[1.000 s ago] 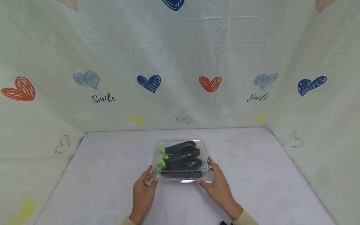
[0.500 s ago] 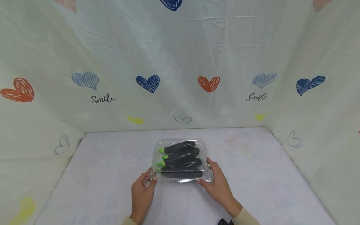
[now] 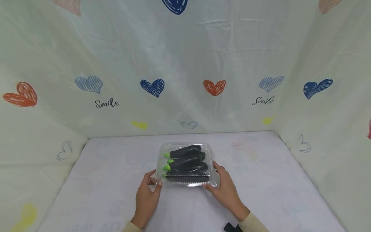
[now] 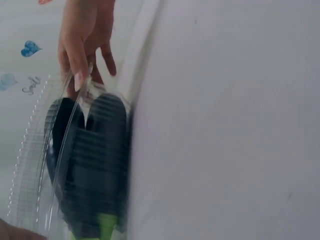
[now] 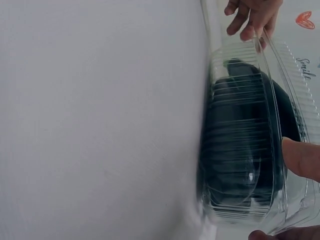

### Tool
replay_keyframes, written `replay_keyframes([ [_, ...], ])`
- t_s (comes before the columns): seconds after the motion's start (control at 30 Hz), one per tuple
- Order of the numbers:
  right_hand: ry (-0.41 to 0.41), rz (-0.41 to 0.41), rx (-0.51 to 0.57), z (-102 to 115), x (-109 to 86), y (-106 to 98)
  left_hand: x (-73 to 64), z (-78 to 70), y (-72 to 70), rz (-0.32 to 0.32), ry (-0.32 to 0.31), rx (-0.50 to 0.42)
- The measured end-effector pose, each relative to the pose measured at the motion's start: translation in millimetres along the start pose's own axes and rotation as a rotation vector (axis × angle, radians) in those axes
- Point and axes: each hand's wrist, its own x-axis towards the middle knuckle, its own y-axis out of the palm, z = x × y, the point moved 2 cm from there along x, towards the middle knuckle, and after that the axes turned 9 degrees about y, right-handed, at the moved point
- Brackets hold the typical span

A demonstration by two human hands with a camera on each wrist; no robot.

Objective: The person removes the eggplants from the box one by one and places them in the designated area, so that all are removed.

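Note:
A clear plastic clamshell box sits on the white table, its ribbed side towards me. Several dark eggplants with green stem ends lie inside, seen through the lid. My left hand pinches the near left corner between thumb and fingers. At the near right corner my right hand grips the rim, with the thumb on the front side and fingers behind. In the left wrist view the lid's rim and the lower rim run close together; whether they are latched I cannot tell.
Around the box spreads the white tabletop. Behind and at both sides hangs a pale sheet printed with hearts and "Smile". A small black object, partly out of frame, shows beside the right sleeve.
The box stays nearly in place with both hands on it. My left fingers have shifted slightly at their corner. More of the black object by the right sleeve shows now.

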Motion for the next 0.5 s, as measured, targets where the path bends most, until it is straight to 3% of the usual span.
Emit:
replay_keyframes([
  [0.13,-0.006,-0.003,-0.012,-0.9,2.0,-0.3,5.2,3.7,-3.4,0.078,0.075,-0.006],
  [0.33,-0.003,0.008,-0.002,-2.1,4.0,-0.1,8.3,10.1,-0.8,0.177,0.085,-0.127],
  [0.5,-0.015,0.015,0.012,-2.0,4.7,-2.4,8.9,9.0,1.2,0.164,0.105,-0.101],
])
